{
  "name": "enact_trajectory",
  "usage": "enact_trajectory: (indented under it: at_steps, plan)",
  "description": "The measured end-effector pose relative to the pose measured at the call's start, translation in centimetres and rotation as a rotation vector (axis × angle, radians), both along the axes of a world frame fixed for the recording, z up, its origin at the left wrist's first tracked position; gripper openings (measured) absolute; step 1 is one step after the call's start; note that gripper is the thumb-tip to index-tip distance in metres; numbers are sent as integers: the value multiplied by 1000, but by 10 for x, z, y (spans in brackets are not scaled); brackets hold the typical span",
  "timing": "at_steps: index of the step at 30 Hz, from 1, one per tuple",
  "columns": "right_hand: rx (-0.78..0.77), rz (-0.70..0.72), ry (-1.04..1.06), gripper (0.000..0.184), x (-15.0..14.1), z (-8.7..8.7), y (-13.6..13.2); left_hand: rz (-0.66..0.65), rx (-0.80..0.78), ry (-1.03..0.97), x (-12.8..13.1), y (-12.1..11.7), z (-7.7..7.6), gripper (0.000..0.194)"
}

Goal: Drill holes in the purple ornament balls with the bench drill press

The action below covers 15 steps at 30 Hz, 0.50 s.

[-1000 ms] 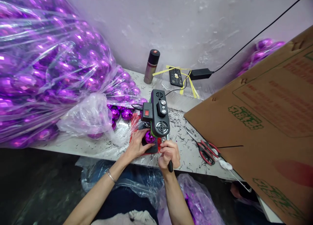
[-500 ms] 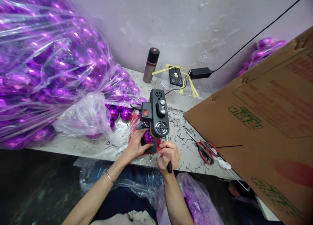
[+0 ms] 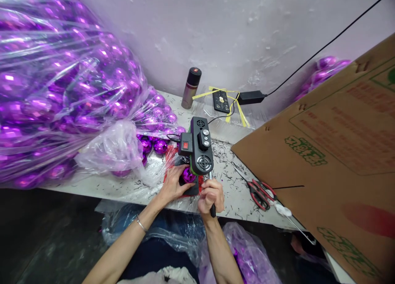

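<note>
A shiny purple bauble (image 3: 188, 175) sits at the base of a black bench press machine (image 3: 201, 146) with a red switch on its side. My left hand (image 3: 173, 185) curves round the bauble, thumb and fingers closed on its near left side. With its fingers wrapped round it, my right hand (image 3: 211, 197) grips the machine's lever handle (image 3: 212, 211), which points down toward me. Part of the bauble is hidden under the machine's head. More purple baubles (image 3: 160, 146) lie loose just left of the machine.
A huge clear bag of purple baubles (image 3: 70, 86) fills the left. Behind stand a spray can (image 3: 191, 88) and a phone (image 3: 221, 100) near a black power adapter (image 3: 250, 97). Red-handled scissors (image 3: 261, 194) lie by a large cardboard box (image 3: 333, 160) at right. Black scraps litter the table (image 3: 240, 206).
The view has shifted slightly, so everything sits a little lower in it. Both hands keep their places, the left on the bauble and the right on the lever.
</note>
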State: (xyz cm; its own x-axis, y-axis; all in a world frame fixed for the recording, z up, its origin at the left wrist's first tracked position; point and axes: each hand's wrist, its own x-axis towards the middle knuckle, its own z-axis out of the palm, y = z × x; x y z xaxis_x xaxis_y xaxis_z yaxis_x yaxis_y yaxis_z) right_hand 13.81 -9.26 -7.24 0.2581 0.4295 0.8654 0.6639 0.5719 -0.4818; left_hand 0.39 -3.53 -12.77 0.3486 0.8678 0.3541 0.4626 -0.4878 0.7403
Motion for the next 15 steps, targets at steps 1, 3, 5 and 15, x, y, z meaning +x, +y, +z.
enact_trajectory:
  at_steps: [1, 3, 5, 15]
  plan:
    - [2, 6, -22, 32, 1, -2, 0, 2, -2, -4, 0, 0, 0, 59]
    - [14, 29, -83, 31, 3, -3, 1, 0, -7, -13, 1, 0, 1, 59]
    - [31, 49, -104, 32, 4, 2, 2, -5, -13, -19, 2, 1, 2, 61]
    - [-180, 79, 60, 33, 5, 82, -8, -118, 92, 41, -22, -31, 2, 85]
